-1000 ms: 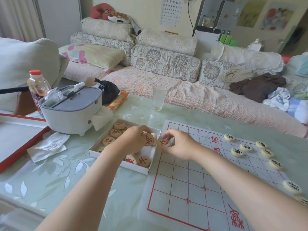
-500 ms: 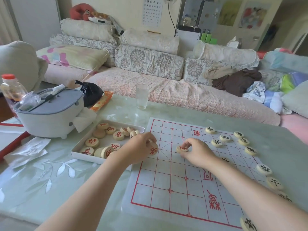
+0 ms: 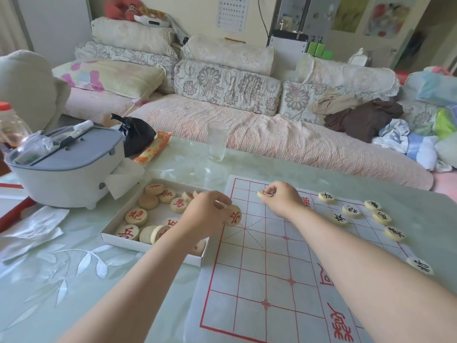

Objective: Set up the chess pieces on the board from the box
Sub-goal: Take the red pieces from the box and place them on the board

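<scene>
A paper chess board (image 3: 267,271) with a red grid lies on the glass table. Left of it sits a shallow white box (image 3: 116,237) holding several round wooden pieces with red characters. My left hand (image 3: 206,215) is at the board's left edge, gripping a red-marked piece (image 3: 234,215). My right hand (image 3: 282,199) is over the board's far rows, pinching another red-marked piece (image 3: 261,193) close to the board. Several black-marked pieces (image 3: 351,210) stand along the board's right side.
A grey and white lidded appliance (image 3: 66,169) stands at the left with tissues beside it. An empty glass (image 3: 217,141), a black bag (image 3: 137,134) and an orange packet (image 3: 152,149) sit behind the box. A sofa with cushions runs past the table's far edge.
Both hands left the box with one piece each. My right hand has carried its piece further up the board; my left hand holds its piece at the board's left edge.
</scene>
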A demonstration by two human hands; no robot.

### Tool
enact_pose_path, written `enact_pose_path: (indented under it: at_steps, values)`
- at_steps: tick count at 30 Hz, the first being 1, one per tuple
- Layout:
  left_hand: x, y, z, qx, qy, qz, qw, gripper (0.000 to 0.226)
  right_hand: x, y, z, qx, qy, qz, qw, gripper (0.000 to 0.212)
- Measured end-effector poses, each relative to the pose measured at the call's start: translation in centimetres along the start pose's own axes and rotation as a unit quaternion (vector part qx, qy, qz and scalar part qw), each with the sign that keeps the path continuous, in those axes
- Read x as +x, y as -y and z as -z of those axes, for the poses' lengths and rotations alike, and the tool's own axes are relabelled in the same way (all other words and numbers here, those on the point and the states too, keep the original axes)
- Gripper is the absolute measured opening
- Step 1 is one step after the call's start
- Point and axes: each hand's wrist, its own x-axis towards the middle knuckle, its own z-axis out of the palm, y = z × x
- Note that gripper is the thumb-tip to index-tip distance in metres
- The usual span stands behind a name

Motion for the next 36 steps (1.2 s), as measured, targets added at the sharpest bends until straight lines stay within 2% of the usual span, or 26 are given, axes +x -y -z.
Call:
enact_pose_path:
  at_steps: [3,7,10,14,18,22,27,28,30,32,34,36]
  values:
    - [0.3,0.3,0.3,0.004,0.003,-0.002,1.0,0.014,1.3,-0.2,-0.3,-0.009,-0.018,-0.01,1.0,0.022]
    - [0.8,0.4,0.5,-0.012,-0.009,0.006,1.0,0.013,1.3,0.0,-0.2,-0.065,0.012,-0.002,0.998,0.02]
    - [0.9,0.3,0.6,-0.035,-0.018,0.021,0.999,0.013,0.5,1.1,-0.1,-0.1,0.012,0.035,0.994,0.012]
    - [0.6,0.1,0.7,-0.091,-0.048,0.06,0.993,0.014,-2.2,3.9,-0.4,0.047,0.047,0.143,0.988,0.021]
    - [0.6,-0.3,2.1,-0.152,-0.065,0.09,0.982,0.023,-5.5,6.8,-0.1,0.173,0.11,0.193,0.96,0.015]
    - [0.4,-0.8,4.7,-0.206,-0.062,0.103,0.971,0.027,-6.7,9.2,0.6,0.17,0.1,0.201,0.959,0.031]
    - [0.1,-0.3,5.3,-0.218,-0.067,0.082,0.97,0.023,-6.4,10.7,0.4,0.153,0.083,0.221,0.959,0.026]
    - [0.3,0.1,5.2,-0.191,-0.079,0.075,0.975,0.022,-6.5,10.6,0.4,0.152,0.084,0.216,0.961,0.027]
    - [0.8,1.1,4.9,-0.001,-0.104,0.019,0.994,0.031,-6.3,10.0,0.4,0.141,0.078,0.203,0.966,0.028]
    - [1.0,2.1,4.3,0.198,-0.096,-0.052,0.974,0.043,-5.6,8.9,0.7,0.12,0.056,0.182,0.974,0.024]
    - [1.1,3.0,3.4,0.261,-0.048,-0.09,0.96,0.052,-4.4,6.9,1.3,0.095,0.027,0.155,0.983,0.021]
    - [1.2,3.1,2.8,0.272,-0.001,-0.098,0.957,0.056,-3.1,4.6,2.6,0.089,0.007,0.118,0.989,0.02]
